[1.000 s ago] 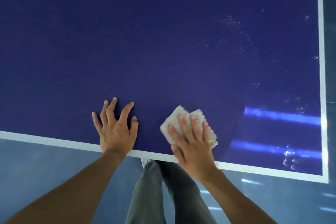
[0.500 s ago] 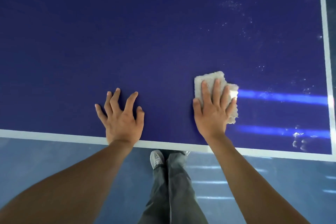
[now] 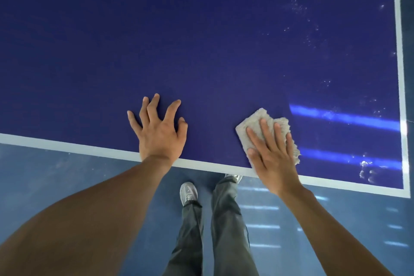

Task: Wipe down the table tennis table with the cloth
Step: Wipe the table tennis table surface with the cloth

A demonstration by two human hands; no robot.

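The dark blue table tennis table (image 3: 201, 40) fills the upper view, with a white line along its near edge and its right edge. A folded grey cloth (image 3: 251, 125) lies flat on the table close to the near edge. My right hand (image 3: 272, 154) presses on the cloth with straight fingers, covering most of it. My left hand (image 3: 160, 132) rests on the bare table to the left of the cloth, fingers spread and slightly arched.
White specks and smears (image 3: 367, 168) dot the table's right side up to the right line. Bright light stripes (image 3: 345, 119) lie right of the cloth. Below the edge are the blue floor (image 3: 56, 175), my grey trousers (image 3: 226, 219) and a grey shoe (image 3: 188, 192).
My right hand has pulled the cloth back toward the near edge after pushing it up and right. My left hand has stayed planted on the table.
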